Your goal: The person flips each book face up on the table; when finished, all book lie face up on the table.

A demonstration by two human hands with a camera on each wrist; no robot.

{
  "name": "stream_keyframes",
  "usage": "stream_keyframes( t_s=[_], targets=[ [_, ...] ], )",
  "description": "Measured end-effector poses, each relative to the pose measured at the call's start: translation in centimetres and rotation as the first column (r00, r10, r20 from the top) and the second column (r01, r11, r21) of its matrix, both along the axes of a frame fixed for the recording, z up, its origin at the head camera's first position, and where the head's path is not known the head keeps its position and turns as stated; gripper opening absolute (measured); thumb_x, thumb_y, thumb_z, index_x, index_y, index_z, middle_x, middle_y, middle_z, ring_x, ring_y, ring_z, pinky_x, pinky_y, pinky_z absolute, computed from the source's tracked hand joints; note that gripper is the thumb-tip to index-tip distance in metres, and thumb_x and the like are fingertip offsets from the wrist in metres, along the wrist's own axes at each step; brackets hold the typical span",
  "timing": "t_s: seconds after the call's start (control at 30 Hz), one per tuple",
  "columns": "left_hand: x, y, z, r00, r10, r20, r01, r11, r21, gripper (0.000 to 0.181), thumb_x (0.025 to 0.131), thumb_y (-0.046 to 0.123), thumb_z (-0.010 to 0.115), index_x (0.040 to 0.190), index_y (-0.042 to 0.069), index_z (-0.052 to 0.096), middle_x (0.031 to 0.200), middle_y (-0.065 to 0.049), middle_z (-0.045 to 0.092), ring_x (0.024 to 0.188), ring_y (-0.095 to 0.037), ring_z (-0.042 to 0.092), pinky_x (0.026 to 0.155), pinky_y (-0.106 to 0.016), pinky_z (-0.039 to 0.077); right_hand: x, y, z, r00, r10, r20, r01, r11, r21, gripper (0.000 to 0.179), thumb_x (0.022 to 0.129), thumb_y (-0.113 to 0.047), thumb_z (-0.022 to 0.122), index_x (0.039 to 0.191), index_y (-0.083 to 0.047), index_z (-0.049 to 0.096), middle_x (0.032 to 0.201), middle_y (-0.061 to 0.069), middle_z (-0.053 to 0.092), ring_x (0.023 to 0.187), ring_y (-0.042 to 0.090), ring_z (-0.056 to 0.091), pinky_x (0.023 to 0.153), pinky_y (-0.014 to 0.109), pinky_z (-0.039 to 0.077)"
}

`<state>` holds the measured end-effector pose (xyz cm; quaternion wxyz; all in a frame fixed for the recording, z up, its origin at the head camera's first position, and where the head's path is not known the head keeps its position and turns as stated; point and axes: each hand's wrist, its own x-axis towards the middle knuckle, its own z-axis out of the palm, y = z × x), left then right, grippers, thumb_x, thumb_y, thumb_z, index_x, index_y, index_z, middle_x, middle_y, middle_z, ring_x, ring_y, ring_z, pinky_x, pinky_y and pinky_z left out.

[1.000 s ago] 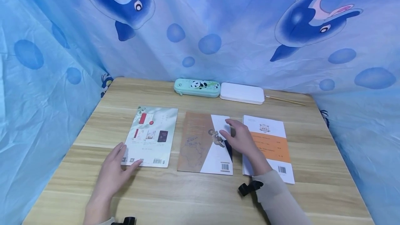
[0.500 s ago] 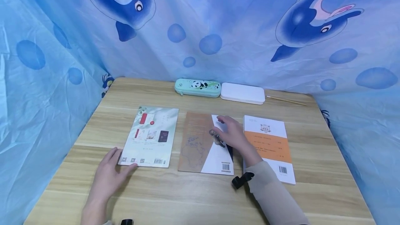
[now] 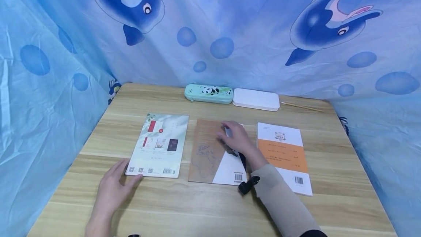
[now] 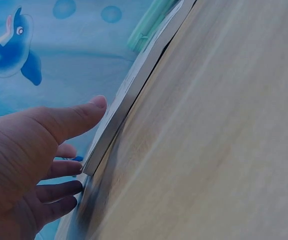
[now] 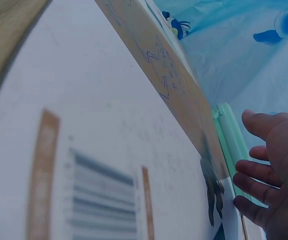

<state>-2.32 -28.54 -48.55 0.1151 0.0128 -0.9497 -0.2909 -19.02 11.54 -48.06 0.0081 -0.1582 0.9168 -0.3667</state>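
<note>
Relaxed right hand [image 3: 239, 139], partly hiding middle book [image 3: 205, 156], left forearm [image 3: 99, 223] cropped

The bench [image 3: 184, 211] has a pale wooden top with a streaked grain. Across its middle three books lie flat in a row, apart from one another: a pale green book [image 3: 158, 147] on the left, a brown-and-white book [image 3: 210, 160] in the centre, and a white-and-orange book [image 3: 283, 156] on the right. Along the back edge sit a mint pencil case [image 3: 208, 95] with a panda print, a white case [image 3: 255, 100] just beside it, and a thin wooden stick [image 3: 302, 106].
</note>
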Motion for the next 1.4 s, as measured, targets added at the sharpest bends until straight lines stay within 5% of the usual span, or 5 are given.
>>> stream_keyframes(
  t_s=[0.2,0.43,0.8,1.17,1.4],
  targets=[
    [0.2,0.1,-0.2,0.999,0.031,0.024,-0.031,1.0,-0.005,0.068,0.081,0.028,0.086,0.131,-0.01,0.06,0.132,-0.032,0.056,0.119,-0.053,0.052,0.098,-0.067,0.041,-0.6,-1.2,0.0,0.999,0.034,-0.007,-0.034,0.999,-0.006,0.055,0.095,-0.035,0.072,0.14,-0.005,0.058,0.133,0.011,0.063,0.128,0.027,0.056,0.11,0.043,0.046],
    [-0.1,0.1,-0.4,1.0,0.018,-0.022,-0.018,0.999,-0.026,0.059,0.075,0.013,0.09,0.12,-0.015,0.064,0.119,-0.03,0.063,0.109,-0.05,0.059,0.092,-0.063,0.046,-1.5,-2.6,-0.2,0.997,0.07,-0.016,-0.07,0.997,-0.01,0.051,0.095,-0.033,0.072,0.137,-0.006,0.06,0.131,0.011,0.064,0.125,0.026,0.058,0.108,0.04,0.047],
    [-0.5,-0.1,-0.3,0.999,0.011,0.047,-0.01,1.0,-0.014,0.057,0.077,0.009,0.087,0.123,-0.015,0.062,0.13,-0.031,0.057,0.119,-0.052,0.053,0.1,-0.066,0.042,-2.8,-4.4,-0.4,0.994,0.109,0.005,-0.109,0.994,0.019,0.052,0.097,-0.034,0.07,0.141,-0.01,0.057,0.133,0.005,0.064,0.126,0.021,0.058,0.11,0.039,0.045],
    [-0.5,-0.2,-0.4,0.998,0.015,0.054,-0.015,1.0,0.004,0.057,0.077,0.007,0.087,0.124,-0.015,0.062,0.132,-0.03,0.057,0.121,-0.051,0.053,0.1,-0.064,0.042,-4.3,-6.8,-0.7,0.987,0.157,-0.024,-0.157,0.988,-0.008,0.05,0.097,-0.031,0.07,0.14,-0.006,0.058,0.137,0.009,0.061,0.128,0.023,0.056,0.111,0.038,0.044],
    [-0.6,-0.2,-0.3,0.998,0.014,0.058,-0.014,1.0,0.005,0.057,0.077,0.007,0.087,0.124,-0.014,0.062,0.131,-0.03,0.057,0.121,-0.05,0.053,0.101,-0.064,0.043,-4.7,-7.9,-0.7,0.988,0.15,-0.039,-0.147,0.987,0.062,0.049,0.099,-0.031,0.067,0.141,-0.008,0.058,0.141,0.008,0.059,0.132,0.022,0.053,0.114,0.037,0.041]
  ],
)
